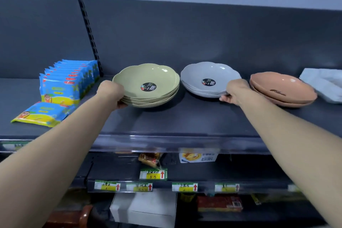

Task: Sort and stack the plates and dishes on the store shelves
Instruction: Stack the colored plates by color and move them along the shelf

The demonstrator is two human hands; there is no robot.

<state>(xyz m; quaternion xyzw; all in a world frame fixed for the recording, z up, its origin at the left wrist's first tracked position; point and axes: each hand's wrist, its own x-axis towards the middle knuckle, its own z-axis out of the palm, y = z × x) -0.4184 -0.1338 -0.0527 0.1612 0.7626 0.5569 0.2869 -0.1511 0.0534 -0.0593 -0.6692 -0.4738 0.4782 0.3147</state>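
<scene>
Three stacks of scalloped dishes stand on the dark top shelf (185, 120). The green stack (146, 77) is in the middle, and my left hand (112, 92) grips its left rim, fingers under the bottom dish. To its right sits the grey stack (209, 73); my right hand (235, 91) holds its lower right edge. Further right lies the terracotta stack (283, 87) of two dishes, untouched. Green and grey top dishes carry round black labels.
Blue snack packets (64, 83) stand in a row at the shelf's left, one lying flat in front. A white wrapped item (323, 83) sits at the far right. A clear price rail (166, 140) edges the shelf; lower shelves hold boxes and price tags.
</scene>
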